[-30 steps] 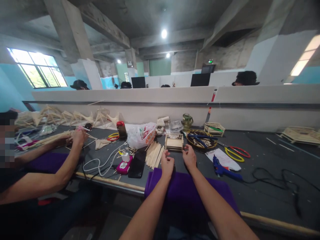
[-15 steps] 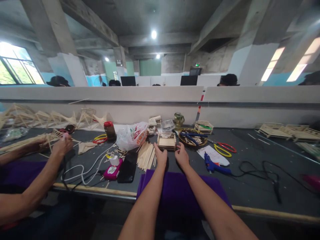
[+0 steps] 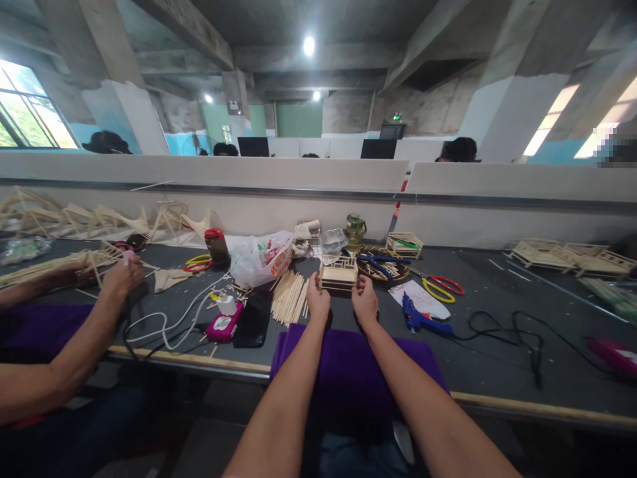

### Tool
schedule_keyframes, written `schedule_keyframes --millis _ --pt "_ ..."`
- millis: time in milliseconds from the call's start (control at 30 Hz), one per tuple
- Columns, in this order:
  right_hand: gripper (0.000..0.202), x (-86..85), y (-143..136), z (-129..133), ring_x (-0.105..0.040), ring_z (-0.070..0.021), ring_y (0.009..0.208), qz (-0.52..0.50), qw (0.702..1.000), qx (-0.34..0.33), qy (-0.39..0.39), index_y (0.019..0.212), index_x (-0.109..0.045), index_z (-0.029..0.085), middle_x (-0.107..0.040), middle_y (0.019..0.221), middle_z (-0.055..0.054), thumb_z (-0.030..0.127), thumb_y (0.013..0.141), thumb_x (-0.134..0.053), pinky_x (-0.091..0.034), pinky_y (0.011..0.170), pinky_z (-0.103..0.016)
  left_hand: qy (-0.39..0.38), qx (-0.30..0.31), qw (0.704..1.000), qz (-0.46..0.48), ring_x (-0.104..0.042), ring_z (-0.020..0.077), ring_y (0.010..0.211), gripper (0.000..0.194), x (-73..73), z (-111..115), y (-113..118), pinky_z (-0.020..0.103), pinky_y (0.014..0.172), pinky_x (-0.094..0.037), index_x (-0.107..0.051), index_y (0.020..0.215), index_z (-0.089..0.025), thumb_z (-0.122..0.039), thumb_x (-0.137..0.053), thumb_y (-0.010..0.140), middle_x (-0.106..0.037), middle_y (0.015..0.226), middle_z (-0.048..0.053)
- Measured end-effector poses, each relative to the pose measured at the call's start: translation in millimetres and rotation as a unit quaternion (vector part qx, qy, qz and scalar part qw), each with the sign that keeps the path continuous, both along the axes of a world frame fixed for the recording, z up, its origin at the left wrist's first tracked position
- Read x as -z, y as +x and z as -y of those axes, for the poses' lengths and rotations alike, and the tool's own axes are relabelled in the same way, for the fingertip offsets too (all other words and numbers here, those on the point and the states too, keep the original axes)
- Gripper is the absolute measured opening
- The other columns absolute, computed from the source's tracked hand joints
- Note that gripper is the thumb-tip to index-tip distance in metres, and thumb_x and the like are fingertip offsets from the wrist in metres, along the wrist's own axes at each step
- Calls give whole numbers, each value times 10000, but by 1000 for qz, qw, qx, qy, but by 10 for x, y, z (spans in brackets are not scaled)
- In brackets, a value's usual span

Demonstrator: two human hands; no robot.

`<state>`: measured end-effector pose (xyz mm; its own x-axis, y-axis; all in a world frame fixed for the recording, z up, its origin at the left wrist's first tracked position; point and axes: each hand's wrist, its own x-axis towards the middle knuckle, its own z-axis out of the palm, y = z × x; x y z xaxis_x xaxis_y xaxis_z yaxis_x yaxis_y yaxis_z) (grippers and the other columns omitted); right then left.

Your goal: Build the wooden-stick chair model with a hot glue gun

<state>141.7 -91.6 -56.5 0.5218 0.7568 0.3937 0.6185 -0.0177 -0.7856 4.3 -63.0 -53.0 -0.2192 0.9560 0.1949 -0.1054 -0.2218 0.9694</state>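
A small model built of pale wooden sticks (image 3: 338,275), with a flat deck and low railings, is between my two hands at the middle of the table. My left hand (image 3: 318,303) is closed on its left side, fingers at the edge. Gripping the opposite side is my right hand (image 3: 365,302). Whether the model's base touches the table is hard to see. Loose wooden sticks (image 3: 288,297) lie in a pile just left of my left hand. Behind my right hand stands a round basket (image 3: 409,271) holding short sticks and blue-handled pliers (image 3: 382,269).
To the right lie a blue glue gun (image 3: 421,317), white paper (image 3: 434,302) and scissors (image 3: 440,289). On the left are a black phone (image 3: 251,322), a pink power socket (image 3: 225,323), a plastic bag (image 3: 261,257) and a co-worker's hand (image 3: 122,275). Purple cloth (image 3: 358,362) covers the front edge.
My right hand, earlier apart from the model, has closed on its right side; my left hand grips too. The model has shifted slightly right. The camera view has tilted down a little.
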Motion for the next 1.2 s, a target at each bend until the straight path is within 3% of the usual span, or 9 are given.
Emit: schedule_keyframes --millis 233,400,700,967,1200 --pt "461 -26 2 38 -620 -206 866 -19 999 17 26 1239 -572 141 -702 1015 -109 296 830 -426 -453 818 -314 6 -1 1000 -5 -592 216 1162 618 -34 58 -16 349 1077 -394 -549 1293 -225 -3 -546 717 -650 1213 90" --pt "440 -51 -1 73 -591 -225 999 -19 999 17 36 1197 -608 162 -700 1022 -109 225 822 -387 -428 893 -332 36 -26 999 -31 -623 216 1100 594 -34 82 -41 339 1027 -430 -587 1256 -207 16 -524 710 -666 1176 102" --pt "449 -25 22 49 -613 -231 950 -45 998 9 47 1213 -590 160 -705 1013 -103 274 822 -401 -439 861 -338 54 -55 993 -87 -663 200 985 431 -8 22 -14 341 908 -500 -608 1192 -184 -75 -519 785 -691 1103 108" --pt "407 -1 58 82 -627 -234 935 -68 996 -5 50 1132 -633 174 -714 1011 -112 332 823 -421 -447 826 -333 64 -70 991 -92 -638 189 838 166 13 36 -41 324 833 -490 -680 875 -175 -170 -534 796 -696 870 58" --pt "399 -4 64 100 -633 -225 896 -88 994 -13 59 1109 -639 175 -719 990 -104 350 822 -424 -454 798 -321 71 -65 992 -81 -617 170 749 167 -10 59 -37 288 737 -481 -685 869 -161 -263 -570 802 -688 823 53"
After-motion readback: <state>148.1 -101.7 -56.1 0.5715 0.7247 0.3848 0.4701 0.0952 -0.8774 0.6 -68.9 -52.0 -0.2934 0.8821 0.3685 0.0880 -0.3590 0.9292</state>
